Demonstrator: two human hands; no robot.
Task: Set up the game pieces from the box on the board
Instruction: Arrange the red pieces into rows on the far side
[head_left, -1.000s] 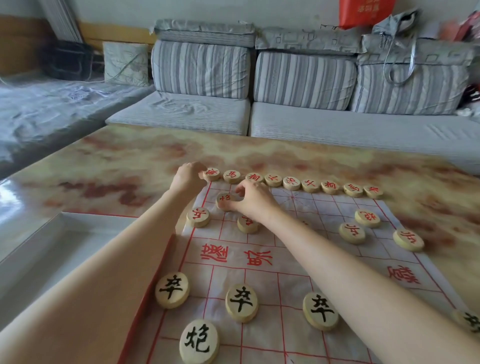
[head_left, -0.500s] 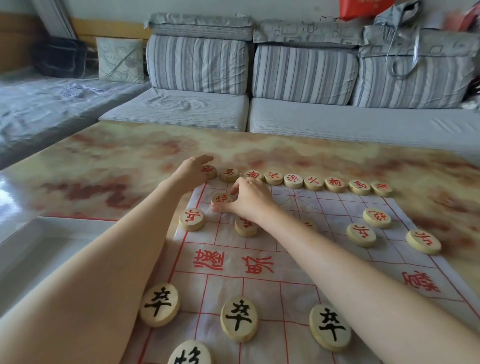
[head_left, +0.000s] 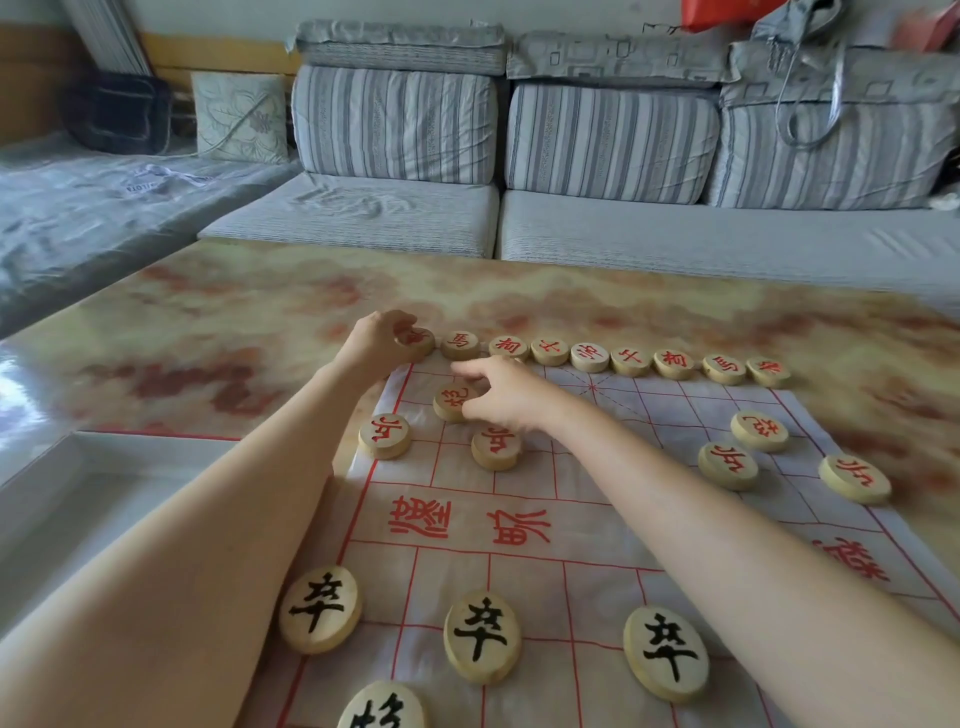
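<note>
Hardly anything has shifted on the board over the last second; the change is in our hands. Our left hand had its fingers stretched out over the corner red piece half a second ago. Now they curl down round that piece at the left end of the far row.

Our right hand pinched the red cannon from above a second ago. Now its index finger lies straight, pointing toward the far row, while its curled fingers grip the cannon's right edge; the thumb is hidden. The cannon sits where it sat before, just beyond the left red soldier and the second red soldier. We judge this to be a small nudge onto its crossing, not a carry.

For the task, this looks like trimming on the red side. Nine red pieces line the board's far edge on the bench. The right cannon and two right soldiers already lie on the sheet, though loosely placed. Whether a middle soldier lies under our right arm we cannot tell. Nearer us, three black soldiers and a black cannon are down. The rest of the black side lies outside the view.
</note>
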